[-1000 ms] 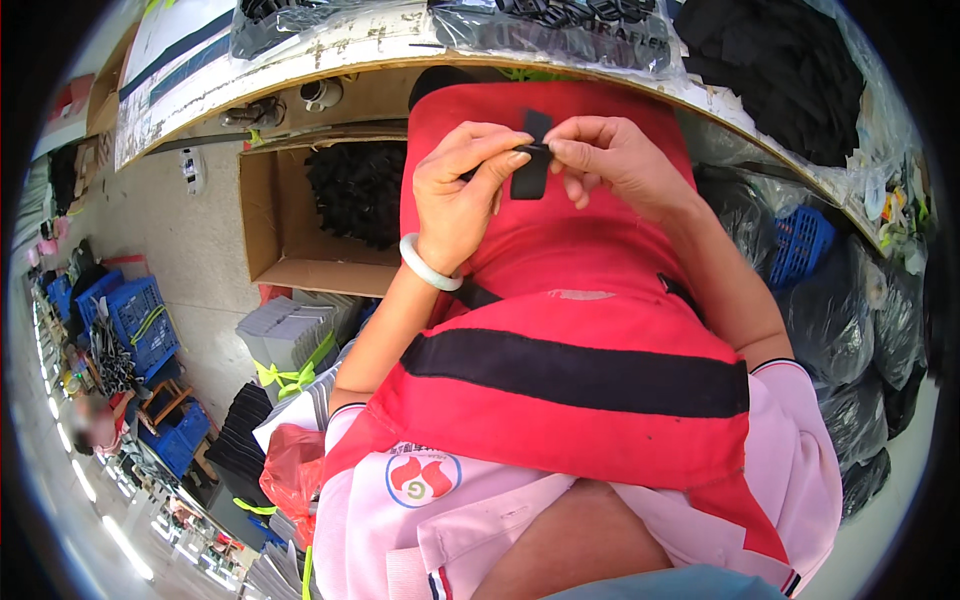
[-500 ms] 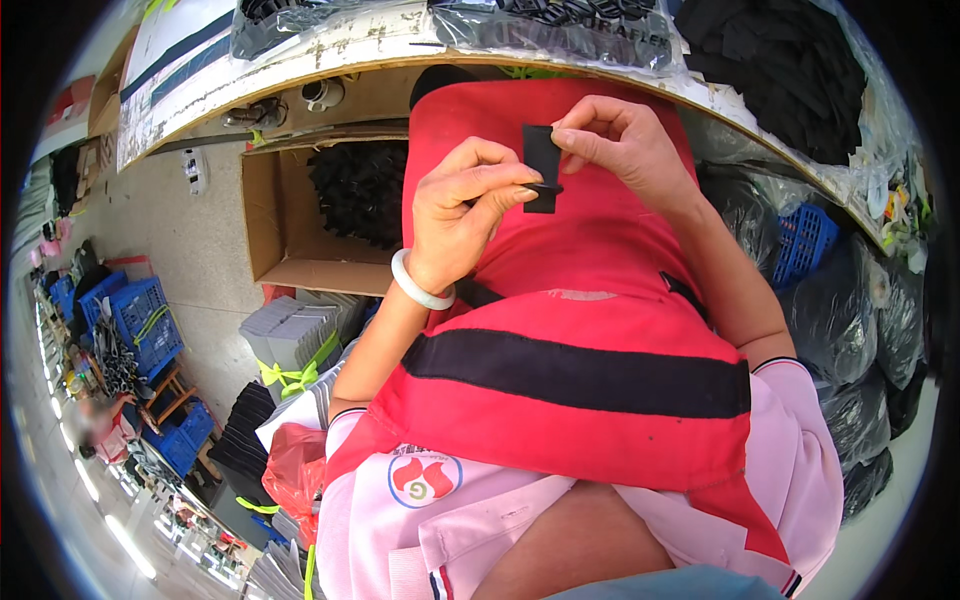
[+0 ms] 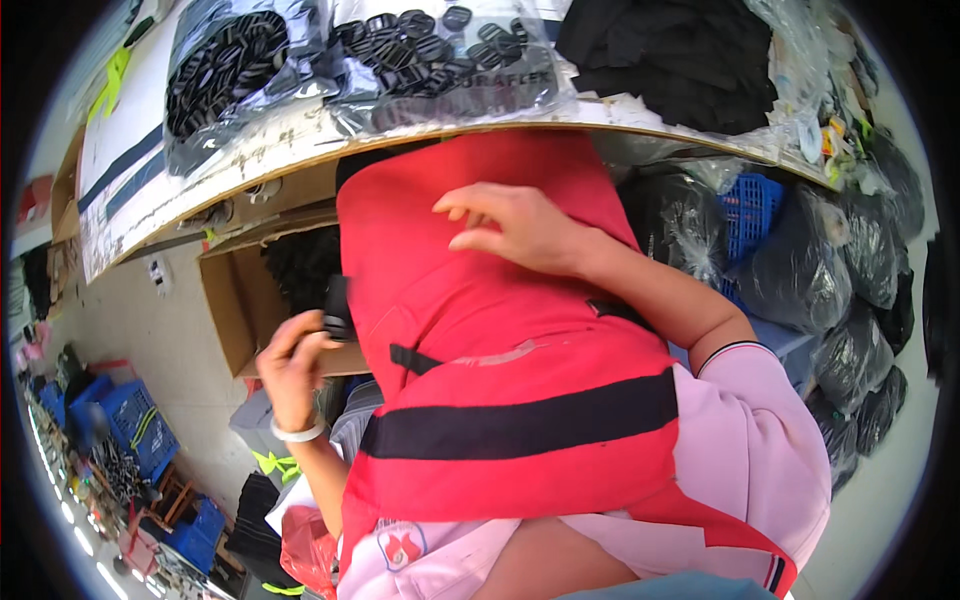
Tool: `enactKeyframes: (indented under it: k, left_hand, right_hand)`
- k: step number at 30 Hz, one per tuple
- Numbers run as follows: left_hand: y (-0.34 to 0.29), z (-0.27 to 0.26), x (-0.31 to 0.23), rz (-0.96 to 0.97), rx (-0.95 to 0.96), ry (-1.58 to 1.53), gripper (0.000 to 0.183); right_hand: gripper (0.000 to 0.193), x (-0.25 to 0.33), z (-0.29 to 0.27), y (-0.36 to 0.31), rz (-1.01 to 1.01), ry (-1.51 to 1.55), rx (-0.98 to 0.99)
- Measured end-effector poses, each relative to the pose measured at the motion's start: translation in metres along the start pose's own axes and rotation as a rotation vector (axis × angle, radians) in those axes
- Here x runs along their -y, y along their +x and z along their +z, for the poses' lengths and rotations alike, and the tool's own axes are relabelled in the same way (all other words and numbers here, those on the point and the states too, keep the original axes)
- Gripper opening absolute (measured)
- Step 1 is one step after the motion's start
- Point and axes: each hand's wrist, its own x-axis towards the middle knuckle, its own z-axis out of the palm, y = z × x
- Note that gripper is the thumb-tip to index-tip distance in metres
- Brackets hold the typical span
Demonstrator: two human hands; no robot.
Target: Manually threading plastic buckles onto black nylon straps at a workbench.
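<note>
My left hand [image 3: 292, 362], a white bangle on its wrist, pinches a short black webbing strap piece [image 3: 338, 308] between thumb and fingers. Motion blurs the strap, and any buckle on it cannot be made out. Hand and strap are held at the left edge of my red apron [image 3: 480, 300], in front of a cardboard box [image 3: 228, 315]. Similar black pieces [image 3: 296, 268] lie heaped inside that box. Over the apron on my lap, my right hand [image 3: 515, 228] is open and holds nothing, its thumb apart from the loosely curved fingers.
A worktable [image 3: 300, 135] runs across the far side. On it lie clear bags of black plastic buckles [image 3: 415, 50] and a pile of black fabric pieces [image 3: 670, 65]. At right stand a blue crate [image 3: 750, 215] and several filled dark bags [image 3: 815, 250]. Grey stacks [image 3: 255, 425] stand left.
My left hand has carried the black strap piece leftward and down, from over my lap to the box. My right hand has let go of it and shifted left and down. The view has swung.
</note>
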Motion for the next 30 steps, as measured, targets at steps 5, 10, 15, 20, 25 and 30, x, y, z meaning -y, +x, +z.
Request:
enactKeyframes:
  k: [5, 10, 15, 20, 25, 30]
  left_hand:
    - [0.023, -0.062, 0.115, 0.055, -0.424, -0.589, 0.028]
    - [0.061, 0.032, 0.080, -0.010, -0.047, -0.943, 0.038]
    - [0.059, 0.109, 0.011, -0.023, 0.285, -0.609, 0.028]
    - [0.056, 0.110, 0.010, 0.078, 0.321, -0.421, 0.028]
    - [0.057, 0.110, 0.019, 0.127, 0.221, -0.416, 0.022]
    - [0.059, 0.119, -0.009, 0.138, 0.275, -0.249, 0.010]
  right_hand:
    - [0.013, -0.021, -0.102, -0.001, -0.096, -0.511, -0.567]
    - [0.011, -0.038, -0.168, 0.033, -0.405, -1.029, -0.617]
    - [0.015, -0.059, -0.185, 0.063, -0.380, -1.364, -0.257]
    - [0.007, -0.043, -0.206, 0.075, -0.331, -1.153, -0.328]
    - [0.007, -0.017, -0.195, 0.079, -0.292, -0.940, -0.390]
    - [0.014, -0.058, -0.203, 0.081, -0.367, -1.229, -0.174]
